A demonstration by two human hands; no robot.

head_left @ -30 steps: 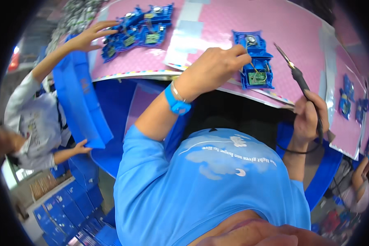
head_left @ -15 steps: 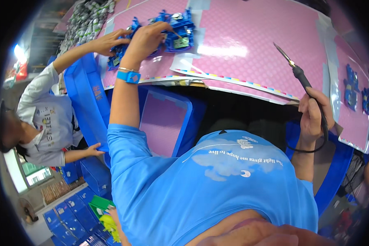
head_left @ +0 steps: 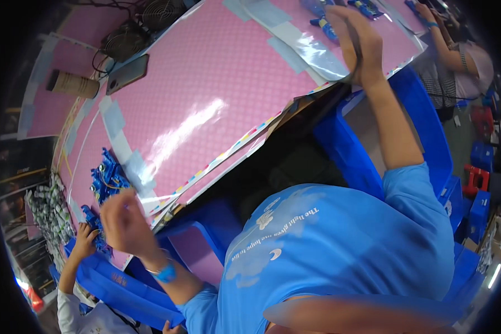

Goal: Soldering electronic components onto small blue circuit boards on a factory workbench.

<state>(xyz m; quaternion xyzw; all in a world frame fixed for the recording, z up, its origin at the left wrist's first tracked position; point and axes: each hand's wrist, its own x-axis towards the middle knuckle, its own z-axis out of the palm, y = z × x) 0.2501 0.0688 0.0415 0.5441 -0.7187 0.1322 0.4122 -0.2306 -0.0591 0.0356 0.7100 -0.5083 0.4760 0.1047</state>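
My left hand (head_left: 125,222), smeared by motion, hovers by the table's left end, beside a group of blue plastic assemblies with wires (head_left: 108,175). Whether its fingers hold anything is too blurred to tell. At the upper right, my right hand (head_left: 364,47) reaches over the table close to other blue assemblies (head_left: 324,26). A dark cord (head_left: 355,47) runs along that hand, from the soldering iron in its grip; the iron's handle and tip are hidden. Pink patterned sheeting (head_left: 206,78) covers the table.
A co-worker's hand (head_left: 84,240) touches blue pieces at the left. Behind it lies a heap of small grey-white parts (head_left: 50,211). Blue bins (head_left: 128,286) stand below the table edge. A phone (head_left: 128,74), a cup (head_left: 72,83) and fans (head_left: 164,12) are at the far left.
The view has turned toward the right. My left hand has come away from the blue assemblies toward me. My right hand has moved out to the blue assemblies at the right.
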